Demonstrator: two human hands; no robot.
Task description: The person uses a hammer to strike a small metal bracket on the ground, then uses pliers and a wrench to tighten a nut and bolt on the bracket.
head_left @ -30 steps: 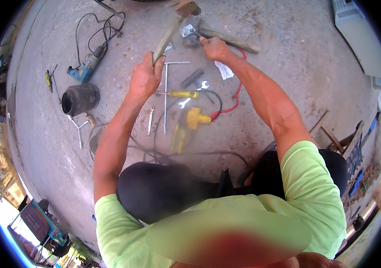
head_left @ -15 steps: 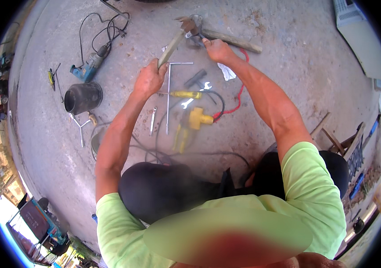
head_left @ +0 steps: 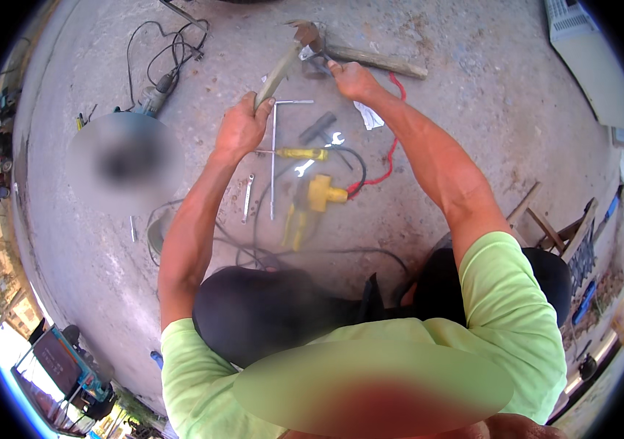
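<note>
My left hand (head_left: 242, 124) is closed on the pale wooden handle of a hammer (head_left: 279, 73), whose rusty head (head_left: 304, 33) is over or against a small bright metal piece (head_left: 306, 53). My right hand (head_left: 352, 80) is closed on a dark metal part of that piece, which rests by a metal block (head_left: 315, 69) on the ground. A long wooden handle (head_left: 407, 72) lies behind my right hand. Nearer me lie a T-shaped wrench (head_left: 274, 175), a dark T-shaped tool (head_left: 318, 128), a yellow screwdriver (head_left: 304, 154), an open-ended wrench (head_left: 302, 169) and a smaller wrench (head_left: 248, 197).
A teal power tool (head_left: 149, 104) with a tangled cord lies left, beside a blurred patch. A yellow tool (head_left: 319, 194) with cables and a red cord (head_left: 389, 157) lie before my knees. A pale cabinet (head_left: 583, 66) stands upper right, a wooden frame (head_left: 575, 227) lower right.
The hammer head has come down from its higher position onto or close to the metal piece, my left hand moving slightly down and right, then barely back. My right hand stays in place.
</note>
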